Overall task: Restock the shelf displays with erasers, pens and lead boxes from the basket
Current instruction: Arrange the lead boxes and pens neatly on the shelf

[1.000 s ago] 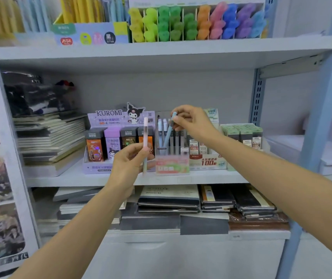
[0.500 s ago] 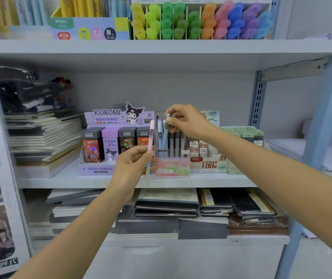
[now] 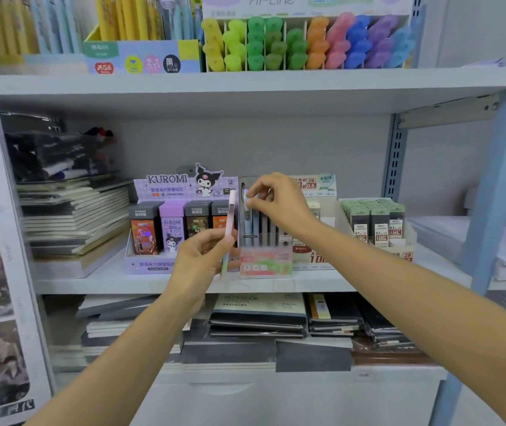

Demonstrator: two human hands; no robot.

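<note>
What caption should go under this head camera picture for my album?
Right hand pinches a blue pen in the pen box; left hand holds a pink pen beside it.

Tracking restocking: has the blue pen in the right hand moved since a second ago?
Yes: the blue pen dropped deeper into the pen box, straightening upright.

Two hands are showing. The left hand [image 3: 202, 262] is holding one pink pen [image 3: 230, 219]. The right hand [image 3: 279, 204] is pinching one blue pen [image 3: 247, 226]. Four lead boxes [image 3: 171, 229] are standing in the front row of one purple display box [image 3: 165, 187]. Three shelves [image 3: 245, 84] are showing.
</note>
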